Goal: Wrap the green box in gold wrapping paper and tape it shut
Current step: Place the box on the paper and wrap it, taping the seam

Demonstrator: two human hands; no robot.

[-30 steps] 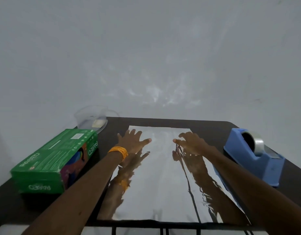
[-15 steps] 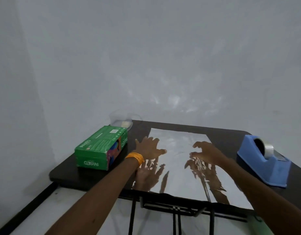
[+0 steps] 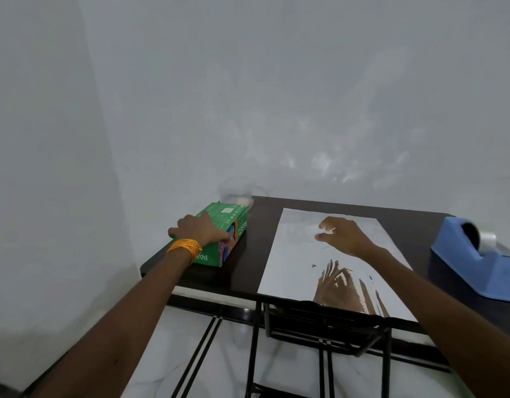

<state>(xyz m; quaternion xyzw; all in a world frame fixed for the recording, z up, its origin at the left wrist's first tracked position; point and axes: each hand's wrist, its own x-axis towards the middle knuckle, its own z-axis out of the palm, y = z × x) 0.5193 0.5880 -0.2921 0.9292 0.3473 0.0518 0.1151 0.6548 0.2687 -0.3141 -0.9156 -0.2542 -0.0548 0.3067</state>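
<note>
Green cardboard box [image 3: 225,214], left of shiny wrapping-paper sheet [image 3: 291,262], gripped by left hand [image 3: 200,231]; right hand [image 3: 345,237] loose, empty above sheet. Risk: unpinned sheet prob. skids/creases when box lands.

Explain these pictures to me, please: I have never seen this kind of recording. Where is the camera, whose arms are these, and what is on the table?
There is no machine here. A person works with bare hands, and the one camera sits on their head, looking forward and down, so you see their own arms reaching out. On the dark table a shiny sheet of wrapping paper lies spread flat. A green box stands to its left, a blue tape dispenser to its right, and a clear plastic container sits behind the box. The left hand, with orange bangles at the wrist, grips the green box from above. The right hand hovers over the paper, fingers loosely curled, holding nothing. The box is not yet on the paper.
</note>
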